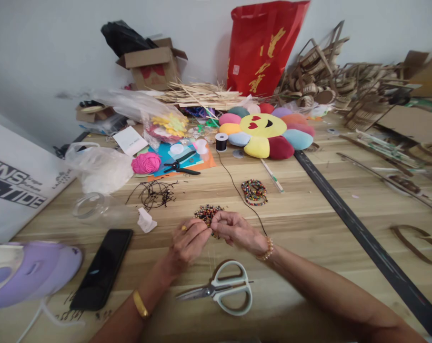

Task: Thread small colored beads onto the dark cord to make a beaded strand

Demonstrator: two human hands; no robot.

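Observation:
Over a small pile of multicoloured beads point(207, 213), my left hand point(190, 240) and my right hand point(239, 232) meet at the fingertips, both closed in a pinch. A faint thin thread point(211, 255) hangs below the left fingers. Whatever the right fingertips grip is too small to make out. Just beneath the hands lie white-handled scissors point(233, 288), blades pointing left. A coiled string of coloured beads point(254, 192) rests beyond my right hand. Black cord point(233, 183) runs from a spool point(221, 142) down toward my right wrist.
Left of me are a black phone point(102, 269), a purple device point(33, 274), a clear jar point(97, 208) and black cord scraps point(156, 193). Farther back lie pliers point(182, 166), pink yarn point(146, 163) and a flower cushion point(266, 129). A long black strip point(358, 233) crosses the right side.

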